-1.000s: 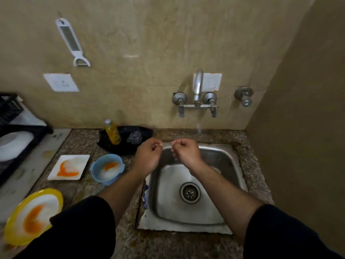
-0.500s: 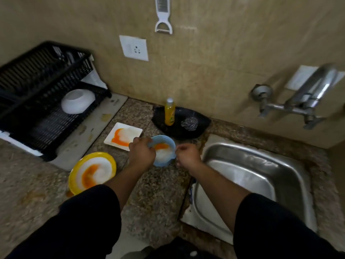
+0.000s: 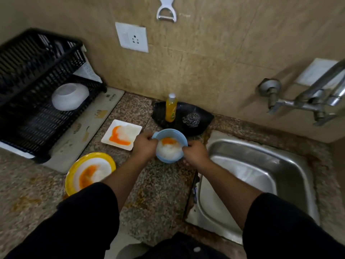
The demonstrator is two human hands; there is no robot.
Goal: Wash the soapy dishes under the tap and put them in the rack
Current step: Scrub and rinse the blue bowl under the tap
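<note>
The left hand (image 3: pixel 145 147) and right hand (image 3: pixel 196 153) pinch the blue bowl (image 3: pixel 169 150), hiding its sides. Its mouth faces up.

You are looking at nothing readable: small dark print is showing at the mat's (image 3: pixel 97 120) far corner, too blurred, and the bottle's (image 3: pixel 170 109) label is blurring too.

Both hands hold the blue bowl (image 3: pixel 169 144) on the granite counter (image 3: pixel 162 186): the left hand (image 3: pixel 144 145) grips its left rim, the right hand (image 3: pixel 196 153) its right rim. Foam and an orange smear are inside it. The sink (image 3: pixel 261 176) is at the right, the black rack (image 3: pixel 37 94) at the far left holds a white bowl (image 3: pixel 70 96).
</note>
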